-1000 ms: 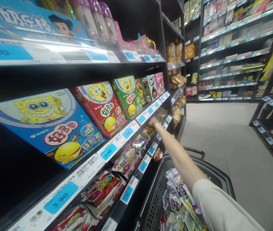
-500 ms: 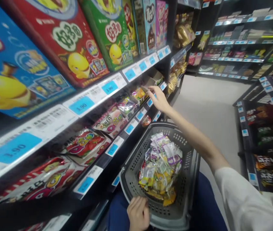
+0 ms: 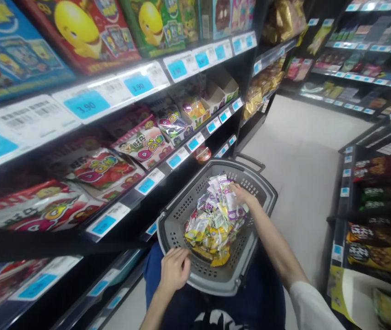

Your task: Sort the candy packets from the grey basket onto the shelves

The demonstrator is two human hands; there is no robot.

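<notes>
A grey perforated shopping basket (image 3: pixel 250 185) rests on my lap, filled with several small snack packets (image 3: pixel 212 220) in yellow, purple and white. My left hand (image 3: pixel 174 270) is closed over the basket's near rim. My right hand (image 3: pixel 241 195) reaches into the basket's far side and lies on the pile of packets, fingers curled among the purple-and-white ones; whether it grips one is hidden. The basket's handle (image 3: pixel 250 160) lies folded at the far edge.
A dark shelf unit on my left carries candy bags (image 3: pixel 143 142), cardboard display boxes (image 3: pixel 221 91) and blue price tags (image 3: pixel 87 103); large cartoon snack boxes (image 3: pixel 88 32) stand above. Another shelf unit (image 3: pixel 374 201) stands at right. A pale floor aisle (image 3: pixel 305 151) runs ahead.
My right hand has drawn back from the shelf's cardboard box down into the basket. The view has tilted downward, and my left hand stays on the basket rim.
</notes>
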